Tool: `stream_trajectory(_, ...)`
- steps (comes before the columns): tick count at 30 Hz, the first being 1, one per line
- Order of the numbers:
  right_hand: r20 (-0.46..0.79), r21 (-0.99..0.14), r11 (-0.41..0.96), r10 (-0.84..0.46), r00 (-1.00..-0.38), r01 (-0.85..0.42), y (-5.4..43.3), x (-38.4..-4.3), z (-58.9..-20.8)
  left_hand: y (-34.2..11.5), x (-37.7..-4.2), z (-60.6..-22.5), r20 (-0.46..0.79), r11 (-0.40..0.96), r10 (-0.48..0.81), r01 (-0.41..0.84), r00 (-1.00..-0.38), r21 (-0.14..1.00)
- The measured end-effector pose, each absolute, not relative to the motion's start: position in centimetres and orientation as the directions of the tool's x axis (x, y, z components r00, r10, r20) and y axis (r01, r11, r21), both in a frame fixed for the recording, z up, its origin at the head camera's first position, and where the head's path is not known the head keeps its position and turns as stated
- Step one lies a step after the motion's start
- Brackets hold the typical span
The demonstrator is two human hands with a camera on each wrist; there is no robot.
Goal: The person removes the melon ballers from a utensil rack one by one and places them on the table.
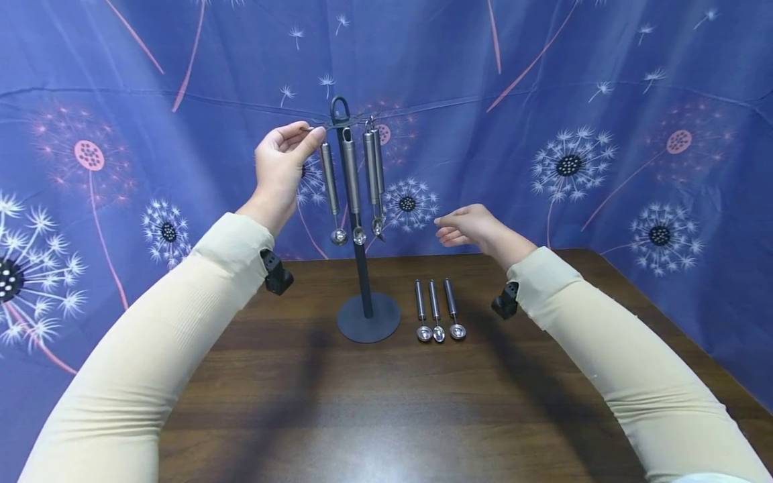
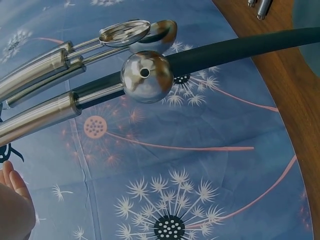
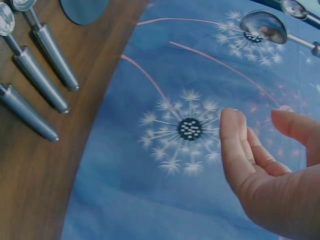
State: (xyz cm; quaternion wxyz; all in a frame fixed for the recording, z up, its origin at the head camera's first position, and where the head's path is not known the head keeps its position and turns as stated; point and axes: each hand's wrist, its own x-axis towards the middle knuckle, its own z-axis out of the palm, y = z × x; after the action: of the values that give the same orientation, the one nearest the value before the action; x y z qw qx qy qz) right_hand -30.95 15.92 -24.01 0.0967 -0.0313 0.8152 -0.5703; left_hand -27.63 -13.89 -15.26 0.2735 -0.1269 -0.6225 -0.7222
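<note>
The dark stand's (image 1: 362, 268) slim top arm is pinched between thumb and fingertips by the left hand (image 1: 278, 168) | nothing is held by the right hand (image 1: 474, 227) — fingers loosely bent, thumb parted | cylindrical-handled steel scoops (image 1: 330, 181) are hung from the stand | three shiny spoons (image 1: 434, 302) are laid beside its round base on the wood-grained table (image 1: 386, 402) — backed by creased blue cloth (image 1: 471, 147)

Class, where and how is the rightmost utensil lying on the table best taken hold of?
Probably by the middle of its handle, from above and the right, with the empty right hand. The handle is long, straight and slim, so it should pinch easily; the neighbouring utensil lies on its left, and the round bowl looks harder to grasp.
</note>
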Motion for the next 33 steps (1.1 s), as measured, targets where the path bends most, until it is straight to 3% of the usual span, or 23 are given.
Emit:
stream_trajectory(13, -0.004, -0.955, 0.294, -0.155, -0.988, -0.042, 14.1, -30.5, -21.3, -13.6, -27.7, -15.1, 0.521, -0.137, -0.248, 0.562, -0.817, 0.816)
stream_trajectory(22, 0.028, -0.998, 0.054, -0.182, -0.983, -0.038, 12.2, -30.6, -20.5, -13.6, -27.6, -15.1, 0.512, -0.143, -0.241, 0.552, -0.824, 0.821)
stream_trajectory(33, 0.084, -0.996, -0.053, -0.216, -0.973, -0.075, 10.2, -30.8, -19.4, -13.8, -27.9, -15.2, 0.490, -0.163, -0.217, 0.526, -0.845, 0.835)
